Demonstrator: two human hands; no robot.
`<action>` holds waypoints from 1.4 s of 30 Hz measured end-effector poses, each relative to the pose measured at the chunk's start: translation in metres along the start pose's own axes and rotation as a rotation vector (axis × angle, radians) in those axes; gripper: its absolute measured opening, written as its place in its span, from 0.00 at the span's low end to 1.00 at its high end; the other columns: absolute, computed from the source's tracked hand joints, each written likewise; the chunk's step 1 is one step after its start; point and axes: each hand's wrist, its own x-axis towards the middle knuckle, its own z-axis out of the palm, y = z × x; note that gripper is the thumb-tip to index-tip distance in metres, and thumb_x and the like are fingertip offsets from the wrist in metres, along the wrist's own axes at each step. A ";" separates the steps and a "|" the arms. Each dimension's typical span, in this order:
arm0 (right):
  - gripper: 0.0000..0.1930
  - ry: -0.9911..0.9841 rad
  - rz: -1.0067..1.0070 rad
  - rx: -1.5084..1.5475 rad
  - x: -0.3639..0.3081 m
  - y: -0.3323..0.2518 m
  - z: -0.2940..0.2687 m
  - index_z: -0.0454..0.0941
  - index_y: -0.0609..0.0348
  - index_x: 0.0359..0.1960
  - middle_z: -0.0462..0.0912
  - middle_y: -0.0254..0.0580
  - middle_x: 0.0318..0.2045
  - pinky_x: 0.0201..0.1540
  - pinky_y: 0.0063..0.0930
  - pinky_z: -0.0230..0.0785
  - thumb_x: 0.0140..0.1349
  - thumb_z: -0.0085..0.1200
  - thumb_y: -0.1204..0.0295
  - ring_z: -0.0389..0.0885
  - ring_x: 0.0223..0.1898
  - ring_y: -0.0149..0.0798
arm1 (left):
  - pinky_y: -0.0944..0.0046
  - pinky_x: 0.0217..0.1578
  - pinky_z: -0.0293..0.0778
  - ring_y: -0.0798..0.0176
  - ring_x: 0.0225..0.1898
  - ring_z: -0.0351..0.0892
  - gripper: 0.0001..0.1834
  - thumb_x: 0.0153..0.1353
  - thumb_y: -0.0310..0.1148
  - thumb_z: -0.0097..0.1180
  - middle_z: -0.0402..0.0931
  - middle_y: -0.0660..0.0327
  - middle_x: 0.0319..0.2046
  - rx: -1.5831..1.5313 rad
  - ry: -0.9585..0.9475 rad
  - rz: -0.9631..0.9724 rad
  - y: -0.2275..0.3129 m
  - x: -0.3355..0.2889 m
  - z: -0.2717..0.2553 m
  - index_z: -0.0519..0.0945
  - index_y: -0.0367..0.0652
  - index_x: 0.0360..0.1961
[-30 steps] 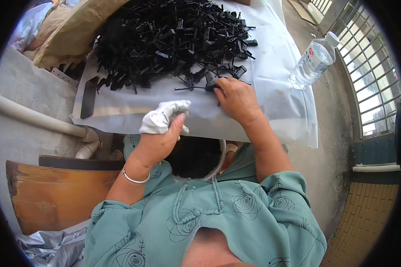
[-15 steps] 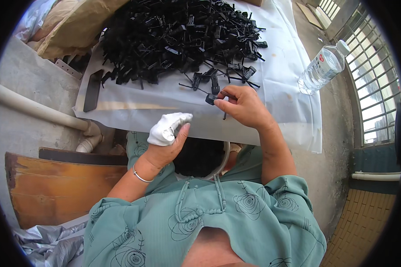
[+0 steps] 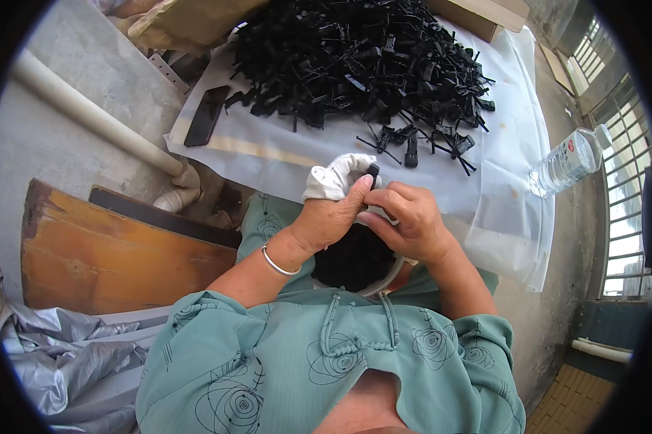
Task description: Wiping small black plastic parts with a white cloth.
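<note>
**A:** Any writing near you?

**B:** On the clear bottle (image 3: 568, 163) at the right of your bench (image 3: 510, 123), yes: its label (image 3: 577, 153) bears a red mark and dark print.

**A:** And what have you got in your hands?

**B:** Your left hand (image 3: 333, 206) has its grip closed in a pinch, bare thumb against fingers covered by white cloth (image 3: 329, 182), with a small black part (image 3: 373, 171) caught between them. The part is in front of you, just beyond the bench's near edge as seen from above.

**A:** Your right hand (image 3: 416, 224)?

**B:** Its thumb and forefinger are bent, just a little apart, close to the part's lower end. Whether that grip has hold of it, you can't tell; your fingers hide that end.

**A:** Which way does the part point?

**B:** What shows of its long axis runs roughly away from you, its blunt dark end poking past your left thumb toward the heap of black parts (image 3: 362, 65).

**A:** What else is hard to make out?

**B:** The heap and the brown paper (image 3: 195, 25) are cut off at the top. Below your hands, the white-rimmed bucket (image 3: 398, 269) is partly covered, its dark contents a blur.
</note>
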 end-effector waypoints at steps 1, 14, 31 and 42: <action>0.09 0.057 -0.019 -0.029 0.000 0.001 0.004 0.74 0.60 0.30 0.69 0.38 0.17 0.19 0.24 0.58 0.47 0.60 0.79 0.67 0.15 0.33 | 0.77 0.25 0.69 0.77 0.29 0.71 0.11 0.64 0.29 0.47 0.74 0.64 0.33 0.124 0.005 0.084 -0.006 0.002 -0.001 0.70 0.36 0.45; 0.14 0.021 0.483 0.214 0.002 0.005 0.005 0.69 0.65 0.24 0.67 0.38 0.16 0.24 0.28 0.59 0.63 0.47 0.67 0.62 0.20 0.33 | 0.76 0.26 0.70 0.77 0.26 0.69 0.16 0.58 0.23 0.51 0.72 0.64 0.35 0.131 -0.047 -0.046 0.006 -0.009 -0.010 0.69 0.36 0.49; 0.11 0.000 0.610 0.368 0.001 0.005 0.013 0.74 0.65 0.28 0.72 0.40 0.17 0.27 0.25 0.64 0.61 0.49 0.68 0.67 0.21 0.32 | 0.68 0.37 0.71 0.65 0.33 0.73 0.15 0.56 0.23 0.51 0.73 0.58 0.33 0.386 0.071 0.267 0.001 -0.007 -0.005 0.68 0.34 0.46; 0.05 0.001 0.237 0.186 -0.003 0.016 0.000 0.77 0.62 0.28 0.74 0.40 0.18 0.24 0.25 0.63 0.51 0.59 0.75 0.72 0.19 0.35 | 0.77 0.22 0.59 0.78 0.21 0.58 0.21 0.62 0.27 0.38 0.69 0.65 0.30 0.178 -0.119 -0.053 0.015 -0.007 -0.012 0.60 0.37 0.57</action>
